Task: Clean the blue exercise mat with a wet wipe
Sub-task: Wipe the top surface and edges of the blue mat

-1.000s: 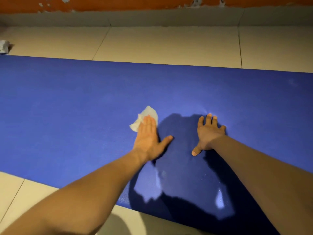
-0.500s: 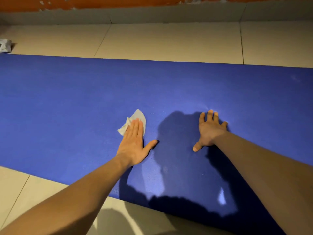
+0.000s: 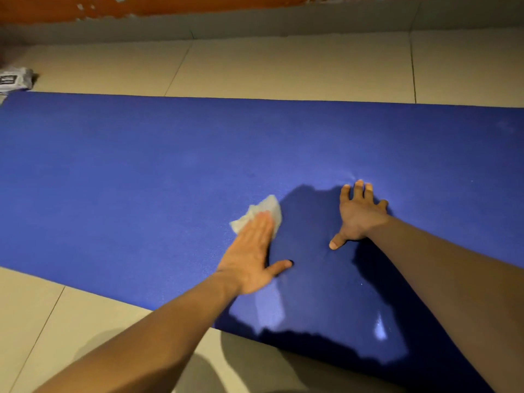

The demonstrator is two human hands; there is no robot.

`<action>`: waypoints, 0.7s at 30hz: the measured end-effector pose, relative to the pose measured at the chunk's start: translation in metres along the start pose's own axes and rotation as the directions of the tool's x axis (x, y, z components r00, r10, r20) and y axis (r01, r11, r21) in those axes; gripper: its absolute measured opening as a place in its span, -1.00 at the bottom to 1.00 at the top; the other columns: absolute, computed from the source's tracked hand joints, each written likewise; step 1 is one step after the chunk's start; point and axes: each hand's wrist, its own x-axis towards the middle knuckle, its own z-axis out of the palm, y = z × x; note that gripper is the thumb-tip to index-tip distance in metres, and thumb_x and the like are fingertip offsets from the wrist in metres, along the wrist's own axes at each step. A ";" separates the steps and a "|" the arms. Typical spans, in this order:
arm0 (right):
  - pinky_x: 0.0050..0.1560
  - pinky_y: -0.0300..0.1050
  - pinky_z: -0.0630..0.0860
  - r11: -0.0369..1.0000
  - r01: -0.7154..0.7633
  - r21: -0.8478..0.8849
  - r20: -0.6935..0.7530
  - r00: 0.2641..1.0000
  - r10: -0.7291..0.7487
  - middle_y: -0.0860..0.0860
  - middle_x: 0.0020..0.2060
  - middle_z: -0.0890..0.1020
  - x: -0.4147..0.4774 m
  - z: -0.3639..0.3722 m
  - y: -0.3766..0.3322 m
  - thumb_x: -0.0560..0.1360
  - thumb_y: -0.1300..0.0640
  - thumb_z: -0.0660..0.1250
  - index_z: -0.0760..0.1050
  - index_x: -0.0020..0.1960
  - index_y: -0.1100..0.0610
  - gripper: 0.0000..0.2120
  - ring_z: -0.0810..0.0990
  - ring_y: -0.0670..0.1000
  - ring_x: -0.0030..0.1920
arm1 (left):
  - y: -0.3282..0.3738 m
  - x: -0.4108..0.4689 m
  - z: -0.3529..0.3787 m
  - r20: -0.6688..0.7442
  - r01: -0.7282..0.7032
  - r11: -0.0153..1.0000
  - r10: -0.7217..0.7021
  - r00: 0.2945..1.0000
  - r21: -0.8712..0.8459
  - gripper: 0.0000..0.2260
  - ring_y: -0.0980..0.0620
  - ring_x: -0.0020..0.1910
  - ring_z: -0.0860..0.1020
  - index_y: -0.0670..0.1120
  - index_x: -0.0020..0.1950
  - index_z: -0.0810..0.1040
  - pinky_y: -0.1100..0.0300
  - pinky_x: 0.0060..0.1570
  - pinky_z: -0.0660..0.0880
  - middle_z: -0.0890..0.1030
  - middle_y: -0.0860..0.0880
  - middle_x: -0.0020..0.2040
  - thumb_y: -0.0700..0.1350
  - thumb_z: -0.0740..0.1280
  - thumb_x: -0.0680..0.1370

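The left hand (image 3: 249,256) lies flat, fingers straight and together and thumb out to the side, pressing a crumpled white wet wipe (image 3: 262,209) onto the blue exercise mat (image 3: 141,180). The wipe sits under the fingertips and pokes out beyond them, on the side away from the person, roughly midway between the mat's near and far edges. To the right, apart from the wipe, the right hand (image 3: 357,217) rests on the mat with fingers spread wide, holding nothing; it looks like a brace for the body. The mat's long axis runs left to right across the view, past both side edges of the picture, so the wide unshadowed stretch lies to the left of the wiping hand, and any stroke along its length would most likely travel sideways. Dark shadows of the arms fall on the mat near the hands. The mat lies on a pale tiled floor (image 3: 283,66). A small grey packet (image 3: 15,80) sits on the floor at the far left, just beyond the mat's far edge. A worn orange wall (image 3: 198,4) is behind.
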 end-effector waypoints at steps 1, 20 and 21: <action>0.48 0.45 0.09 1.000 -0.002 0.004 0.000 1.000 0.002 0.28 0.57 -0.33 0.000 0.000 0.000 0.21 -0.36 0.59 -0.39 0.60 0.24 0.48 -0.31 0.35 0.58 | -0.017 -0.006 0.000 -0.030 0.072 0.997 -0.073 0.997 -0.013 -0.03 0.01 0.61 -0.37 -0.14 0.66 -0.24 0.06 0.59 -0.30 -0.34 -0.06 0.63 0.51 -0.05 0.53; 0.44 0.43 0.17 0.999 -0.016 -0.035 -0.025 1.000 0.015 0.28 0.58 -0.30 0.001 0.002 -0.002 0.17 -0.41 0.58 -0.38 0.60 0.24 0.51 -0.27 0.34 0.59 | 0.009 -0.037 0.016 -0.005 0.051 0.998 -0.051 0.999 -0.021 0.01 0.04 0.60 -0.40 -0.13 0.67 -0.21 0.08 0.59 -0.31 -0.30 -0.06 0.65 0.56 -0.06 0.50; 0.44 0.42 0.19 0.999 -0.019 -0.038 -0.030 0.999 0.018 0.27 0.58 -0.30 0.001 0.002 -0.002 0.16 -0.42 0.58 -0.37 0.60 0.23 0.51 -0.26 0.33 0.59 | -0.005 -0.043 0.015 -0.020 0.127 0.991 -0.128 0.992 -0.030 0.02 0.05 0.59 -0.40 -0.12 0.67 -0.23 0.09 0.58 -0.32 -0.31 -0.05 0.65 0.58 -0.11 0.48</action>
